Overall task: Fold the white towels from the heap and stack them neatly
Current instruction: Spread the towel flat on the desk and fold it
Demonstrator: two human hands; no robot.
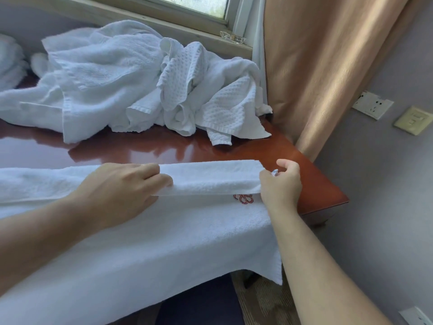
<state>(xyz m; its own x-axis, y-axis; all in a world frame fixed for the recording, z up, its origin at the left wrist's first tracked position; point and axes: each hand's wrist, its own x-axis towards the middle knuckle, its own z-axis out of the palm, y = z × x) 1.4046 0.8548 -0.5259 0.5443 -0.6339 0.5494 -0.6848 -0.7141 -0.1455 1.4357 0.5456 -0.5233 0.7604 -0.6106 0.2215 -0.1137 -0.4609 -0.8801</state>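
A large white towel [164, 235] lies spread over the near part of the red-brown table [311, 181] and hangs off its front edge. Its far edge is folded back toward me as a long flap [210, 178], just above a red embroidered mark [243, 198]. My left hand [121, 191] grips the flap near its middle, fingers curled over the fold. My right hand [281, 184] pinches the flap's right corner. A heap of crumpled white towels [131, 83] sits at the back of the table, some plain terry, some waffle-weave.
A window sill [199, 31] with a glass ashtray [233, 37] runs behind the heap. A tan curtain [328, 66] hangs at the right of the table. Wall sockets [372, 104] and a switch [413, 120] are on the right wall. Another white bundle [9, 59] lies far left.
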